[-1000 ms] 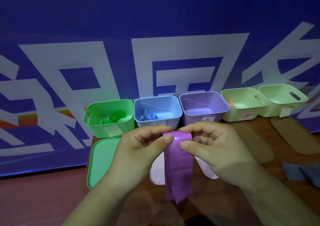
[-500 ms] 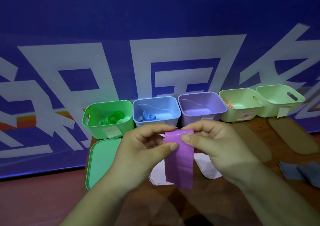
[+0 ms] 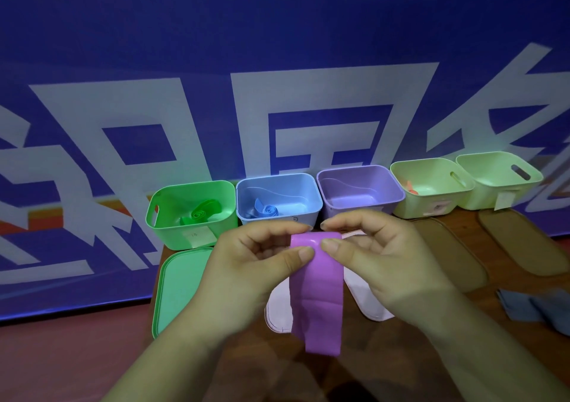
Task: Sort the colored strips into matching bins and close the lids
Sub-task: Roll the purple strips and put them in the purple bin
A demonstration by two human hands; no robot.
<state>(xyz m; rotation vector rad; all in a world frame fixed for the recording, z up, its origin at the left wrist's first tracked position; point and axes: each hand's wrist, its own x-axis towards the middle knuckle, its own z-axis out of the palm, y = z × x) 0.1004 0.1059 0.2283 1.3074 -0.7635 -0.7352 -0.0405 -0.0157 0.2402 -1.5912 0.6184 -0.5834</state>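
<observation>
Green bin (image 3: 172,235), blue bin (image 3: 277,176) already loaded; purple bin (image 3: 359,169) looks empty. Left hand (image 3: 256,266), right hand (image 3: 382,263): grips pinch purple strip (image 3: 317,297). Lids (image 3: 182,287) all off.

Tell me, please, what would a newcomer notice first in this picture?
First, the purple strip in the centre, pinched at its top end by the left hand and the right hand, its tail hanging down. Behind it, in a row of open bins, the green bin holds a rolled green strip and the blue bin a rolled blue strip, while the purple bin looks empty.
</observation>
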